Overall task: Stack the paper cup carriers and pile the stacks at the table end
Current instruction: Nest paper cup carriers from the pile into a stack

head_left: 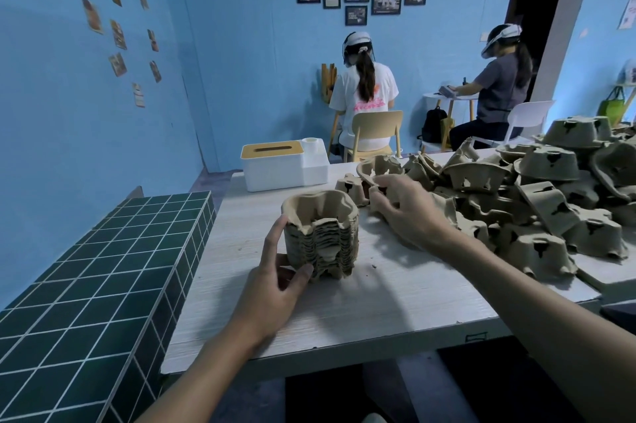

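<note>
The left hand (278, 271) grips the stack (321, 236), upright on the worktop (378, 302); the right hand (409, 209) pinches 1 loose carrier (373, 166) beside the heap (550, 198); align its cups with the stack, then press down squarely

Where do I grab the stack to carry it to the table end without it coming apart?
Grip the stack of carriers low, on its bottom layers, from two opposite sides, near where the left hand holds it. It stands upright as loosely nested layers, so holding only the top rim would likely lift off a few.
</note>
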`<action>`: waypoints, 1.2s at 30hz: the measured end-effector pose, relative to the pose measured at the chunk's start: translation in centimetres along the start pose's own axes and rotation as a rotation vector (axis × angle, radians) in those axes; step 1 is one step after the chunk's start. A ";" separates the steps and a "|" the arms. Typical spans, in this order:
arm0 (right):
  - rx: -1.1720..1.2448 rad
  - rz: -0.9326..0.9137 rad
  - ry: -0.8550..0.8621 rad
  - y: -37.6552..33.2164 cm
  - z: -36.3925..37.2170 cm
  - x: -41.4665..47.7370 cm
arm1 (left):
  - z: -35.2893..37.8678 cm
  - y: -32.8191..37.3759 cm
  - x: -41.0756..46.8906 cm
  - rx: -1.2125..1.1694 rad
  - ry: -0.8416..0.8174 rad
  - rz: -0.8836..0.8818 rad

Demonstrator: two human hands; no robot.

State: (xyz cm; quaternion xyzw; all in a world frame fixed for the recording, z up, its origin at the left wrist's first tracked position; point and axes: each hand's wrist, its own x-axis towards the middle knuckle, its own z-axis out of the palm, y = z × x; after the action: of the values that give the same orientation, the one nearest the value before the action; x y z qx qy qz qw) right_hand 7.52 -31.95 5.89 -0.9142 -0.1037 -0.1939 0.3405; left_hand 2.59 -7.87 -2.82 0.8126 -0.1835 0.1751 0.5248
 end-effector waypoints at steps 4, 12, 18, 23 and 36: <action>-0.212 0.150 0.313 4.5 -2.3 -1.6 | 0.0 -0.2 0.1 0.025 -0.002 0.000; -0.263 0.274 0.275 8.1 -2.0 -3.4 | 0.0 0.0 0.0 0.029 0.004 -0.022; -0.364 0.369 0.153 8.3 -1.3 -3.3 | 0.2 0.4 -0.3 0.008 0.023 -0.020; -0.289 0.293 0.207 8.2 -1.0 -3.8 | 0.1 0.5 -0.2 0.015 0.016 -0.020; 0.141 0.077 0.216 5.3 -0.2 -4.5 | 0.0 0.4 -0.2 -0.009 0.005 -0.040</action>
State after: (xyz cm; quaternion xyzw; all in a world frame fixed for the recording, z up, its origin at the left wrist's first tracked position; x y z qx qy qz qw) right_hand 5.03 -36.29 1.07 -0.8651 -0.0445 -0.2702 0.4202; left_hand 2.27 -7.98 -2.62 0.8134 -0.1665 0.1655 0.5323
